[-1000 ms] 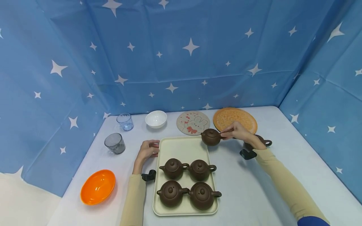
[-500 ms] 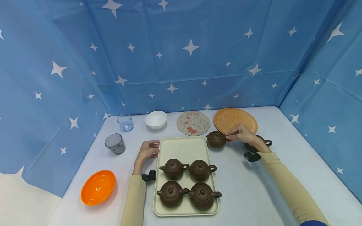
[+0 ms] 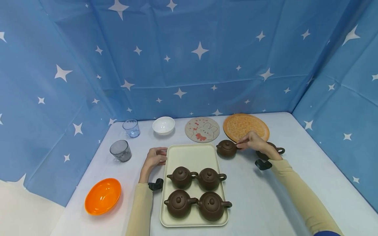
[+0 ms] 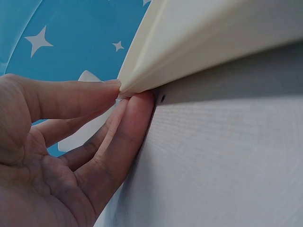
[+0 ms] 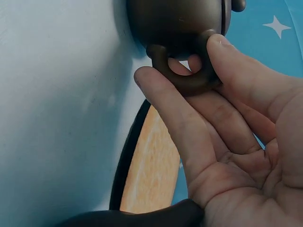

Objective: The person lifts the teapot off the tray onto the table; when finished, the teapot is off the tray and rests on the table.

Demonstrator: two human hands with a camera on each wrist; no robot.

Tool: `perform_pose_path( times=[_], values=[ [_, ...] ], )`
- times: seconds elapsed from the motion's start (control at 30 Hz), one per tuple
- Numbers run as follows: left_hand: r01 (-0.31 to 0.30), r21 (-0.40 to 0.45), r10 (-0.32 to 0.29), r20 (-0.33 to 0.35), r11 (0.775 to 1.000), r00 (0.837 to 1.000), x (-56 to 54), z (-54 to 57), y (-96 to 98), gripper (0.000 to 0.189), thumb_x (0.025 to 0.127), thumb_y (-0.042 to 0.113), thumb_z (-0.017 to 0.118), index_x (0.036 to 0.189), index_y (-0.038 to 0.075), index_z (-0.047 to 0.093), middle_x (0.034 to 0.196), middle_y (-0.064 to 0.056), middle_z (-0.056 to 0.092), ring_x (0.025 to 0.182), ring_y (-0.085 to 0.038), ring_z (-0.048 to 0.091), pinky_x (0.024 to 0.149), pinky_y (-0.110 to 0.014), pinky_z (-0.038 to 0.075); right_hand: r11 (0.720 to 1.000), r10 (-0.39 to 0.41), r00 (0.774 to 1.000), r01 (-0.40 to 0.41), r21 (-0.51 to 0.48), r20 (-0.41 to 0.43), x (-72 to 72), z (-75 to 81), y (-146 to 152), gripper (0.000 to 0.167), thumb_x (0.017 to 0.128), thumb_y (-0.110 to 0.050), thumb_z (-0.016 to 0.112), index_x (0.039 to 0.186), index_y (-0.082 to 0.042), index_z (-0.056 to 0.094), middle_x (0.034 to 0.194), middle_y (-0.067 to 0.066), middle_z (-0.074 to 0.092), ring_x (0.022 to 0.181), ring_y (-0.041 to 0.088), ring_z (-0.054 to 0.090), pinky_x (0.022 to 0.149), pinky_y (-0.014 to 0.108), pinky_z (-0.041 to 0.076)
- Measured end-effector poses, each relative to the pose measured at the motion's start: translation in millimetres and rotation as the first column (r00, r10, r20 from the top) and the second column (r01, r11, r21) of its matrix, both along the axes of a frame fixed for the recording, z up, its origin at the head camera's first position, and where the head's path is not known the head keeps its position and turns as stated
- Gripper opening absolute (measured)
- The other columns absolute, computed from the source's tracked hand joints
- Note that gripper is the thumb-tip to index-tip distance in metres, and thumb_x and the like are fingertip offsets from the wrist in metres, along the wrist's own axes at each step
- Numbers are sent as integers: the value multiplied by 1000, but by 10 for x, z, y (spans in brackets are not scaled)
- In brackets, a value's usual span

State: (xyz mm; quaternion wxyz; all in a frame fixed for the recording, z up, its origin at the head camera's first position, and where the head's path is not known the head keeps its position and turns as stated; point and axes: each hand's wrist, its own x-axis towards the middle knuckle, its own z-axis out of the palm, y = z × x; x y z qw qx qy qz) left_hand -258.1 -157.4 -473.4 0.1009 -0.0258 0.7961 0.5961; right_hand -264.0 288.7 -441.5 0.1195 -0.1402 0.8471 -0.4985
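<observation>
Both hands busy: one on a teapot handle, one on a tray rim

Clock directions here run from the tray's middle, with 12 on the far side. The right forearm comes in from about 4 o'clock over the tabletop, then the wrist bends so the right hand points toward 9. Its grip is narrow: thumb on one side of the dark brown teapot's handle, fingers curled against the other. That pot is upright, just off the tray's far corner between 1 and 2; can't tell if it's resting or just above the surface.

The left forearm reaches up from about 8, and the left hand is at 10, pinching the tray with its thumb on top of the rim and fingers underneath.

Four brown teapots stand on the tray in two rows, spouts all toward 9. A sixth pot is half hidden by the right wrist at 2. The pizza-look mat is beyond the hand, around 1 to 2, and the bunny mat is at 12.
</observation>
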Motion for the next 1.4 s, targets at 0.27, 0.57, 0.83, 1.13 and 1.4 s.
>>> perform_pose_path(
  times=[0.27, 0.57, 0.83, 1.13, 1.4],
  values=[
    [-10, -6, 10, 2, 1000, 1000, -10, 6, 0, 47, 77, -10, 60, 124, -7, 59, 106, -24, 61, 75, -18, 65, 66, -33, 61, 992, -6, 1000, 9, 122, -28, -27, 18, -33, 22, 86, -5, 68, 100, 11, 70, 95, 24, 70, 76, 34, 71, 72, 38, 61],
    [2, -8, -2, -5, 1000, 1000, -3, 0, -5, 48, 77, -10, 60, 125, -8, 58, 104, -23, 61, 75, -17, 64, 65, -32, 61, 990, 0, 999, 5, 143, -36, -21, 20, -29, 21, 86, -6, 68, 100, 10, 71, 94, 23, 71, 75, 32, 71, 74, 39, 60],
    [5, 2, -5, -4, 1000, 1000, -13, -8, 1, 48, 77, -10, 59, 125, -7, 58, 105, -24, 61, 76, -18, 65, 66, -32, 61, 976, -12, 983, 52, 213, -182, 13, 146, -99, 21, 84, -9, 72, 99, 6, 73, 92, 17, 73, 83, 28, 70, 67, 31, 59],
    [7, 0, -7, -6, 1000, 1000, -16, 4, -13, 49, 78, -10, 60, 126, -7, 58, 104, -23, 61, 74, -17, 63, 65, -32, 61, 977, -43, 961, 98, 189, -273, 236, 434, -367, 23, 83, -15, 74, 100, 2, 74, 93, 13, 74, 85, 23, 71, 69, 27, 58],
    [2, -8, -2, 3, 1000, 1000, -16, -11, -7, 48, 78, -10, 60, 126, -6, 58, 104, -23, 61, 74, -17, 64, 65, -32, 61, 985, 117, 969, -86, 149, -218, 533, 334, -575, 22, 85, -14, 72, 101, 2, 73, 92, 8, 74, 85, 18, 69, 70, 23, 56]
  ],
)
